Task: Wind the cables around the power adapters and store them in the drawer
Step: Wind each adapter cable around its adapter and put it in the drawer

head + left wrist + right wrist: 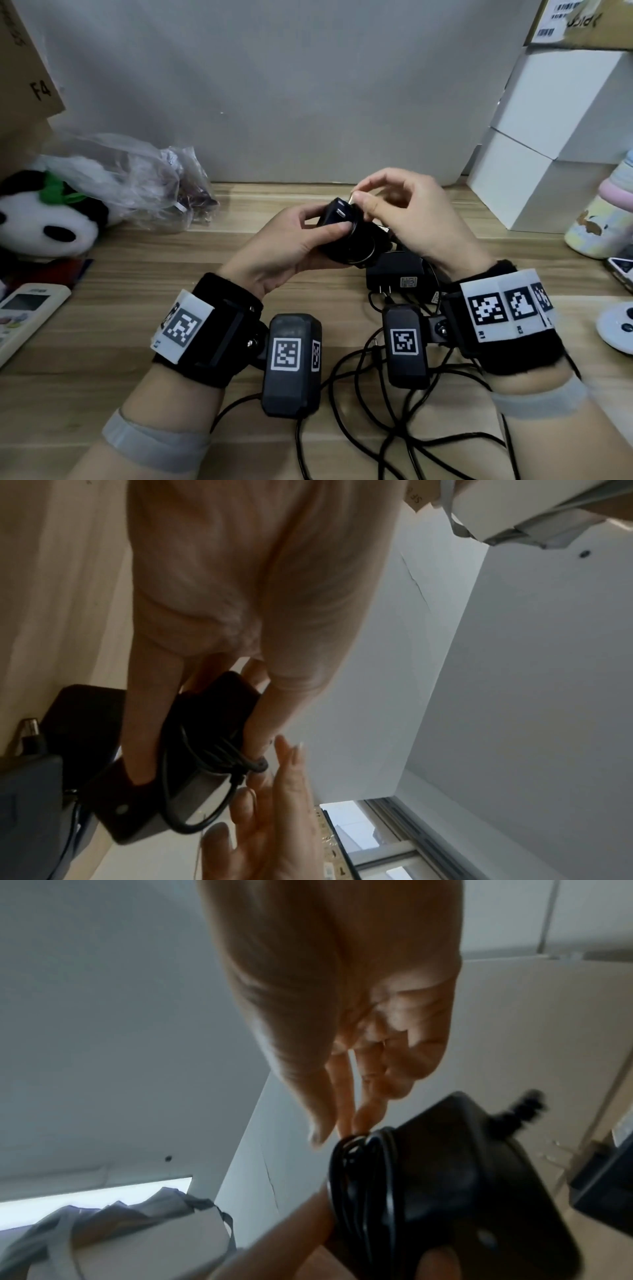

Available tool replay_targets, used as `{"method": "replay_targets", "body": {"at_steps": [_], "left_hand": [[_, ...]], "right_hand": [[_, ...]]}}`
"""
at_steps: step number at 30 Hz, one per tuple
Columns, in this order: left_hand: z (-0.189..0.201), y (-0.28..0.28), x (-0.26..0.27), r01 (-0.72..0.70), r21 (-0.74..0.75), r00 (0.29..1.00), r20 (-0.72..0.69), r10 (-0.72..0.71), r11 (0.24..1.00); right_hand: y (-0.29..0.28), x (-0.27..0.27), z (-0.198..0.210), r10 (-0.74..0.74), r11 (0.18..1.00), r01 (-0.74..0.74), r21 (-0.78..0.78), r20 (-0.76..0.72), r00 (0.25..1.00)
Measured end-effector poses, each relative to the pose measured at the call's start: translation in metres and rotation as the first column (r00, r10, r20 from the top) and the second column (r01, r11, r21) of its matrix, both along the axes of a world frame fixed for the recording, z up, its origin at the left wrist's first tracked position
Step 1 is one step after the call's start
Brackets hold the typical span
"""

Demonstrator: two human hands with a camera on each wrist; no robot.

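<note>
My left hand [308,236] grips a black power adapter [346,236] above the desk, thumb on top; its cable [363,253] is wound round the body in several turns. My right hand [364,200] pinches the cable's end at the adapter's upper edge. In the left wrist view the adapter [219,704] shows the coils [205,753], with the right hand's fingers [281,791] beside them. In the right wrist view the fingertips [349,1123] touch the coils [359,1177] on the adapter [462,1177]. A second adapter [394,274] lies on the desk beneath, its cable [376,411] loose. No drawer is in view.
A panda plush [44,219], a crumpled plastic bag [154,185] and a remote control [24,315] lie at the left. White boxes [548,154], a pastel bottle [603,219] and a small white device [616,325] stand at the right. The grey wall [274,85] is close behind.
</note>
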State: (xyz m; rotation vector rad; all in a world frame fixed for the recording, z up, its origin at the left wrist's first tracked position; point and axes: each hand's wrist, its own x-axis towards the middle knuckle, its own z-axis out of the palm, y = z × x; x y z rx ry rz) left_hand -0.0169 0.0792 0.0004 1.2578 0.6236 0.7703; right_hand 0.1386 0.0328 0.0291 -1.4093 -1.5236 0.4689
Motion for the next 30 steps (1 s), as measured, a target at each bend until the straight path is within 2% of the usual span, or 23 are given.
{"method": "replay_targets", "body": {"at_steps": [4, 7, 10, 14, 18, 21, 25, 28, 30], "left_hand": [[-0.003, -0.003, 0.002, 0.003, 0.102, 0.991, -0.136, 0.011, 0.995], [-0.005, -0.004, 0.004, -0.012, 0.143, 0.979, -0.199, 0.040, 0.990], [-0.005, -0.004, 0.006, -0.026, 0.145, 0.978, -0.203, 0.056, 0.989], [-0.004, -0.003, 0.006, -0.037, 0.112, 0.980, -0.188, 0.058, 0.993], [-0.003, -0.002, 0.006, -0.045, 0.114, 0.983, -0.171, 0.064, 0.992], [-0.002, 0.000, 0.002, -0.054, 0.135, 0.982, -0.171, 0.077, 0.989], [-0.003, -0.001, 0.003, -0.025, 0.119, 0.982, -0.184, 0.047, 0.993], [-0.003, -0.002, 0.009, 0.008, 0.051, 0.989, -0.150, 0.000, 0.999], [-0.001, -0.001, 0.008, 0.030, 0.026, 0.991, -0.131, -0.026, 0.999]], "right_hand": [[0.002, 0.002, -0.004, -0.022, 0.993, 0.050, -0.104, 0.256, 0.966], [0.001, -0.002, -0.005, -0.075, 0.978, 0.156, -0.140, 0.461, 0.884], [0.002, -0.007, -0.007, -0.111, 0.970, 0.208, -0.124, 0.535, 0.837], [0.005, -0.005, -0.009, -0.080, 0.981, 0.126, -0.147, 0.283, 0.956], [0.005, -0.002, -0.010, -0.075, 0.986, 0.074, -0.147, -0.004, 0.997], [0.007, -0.006, -0.012, -0.055, 0.989, 0.037, -0.141, -0.122, 0.991], [0.012, -0.004, -0.011, -0.148, 0.989, 0.141, -0.048, -0.184, 0.972], [0.012, 0.008, -0.008, -0.210, 0.978, 0.193, -0.083, -0.330, 0.920], [0.013, 0.012, -0.009, -0.207, 0.978, 0.169, -0.123, -0.452, 0.868]]}}
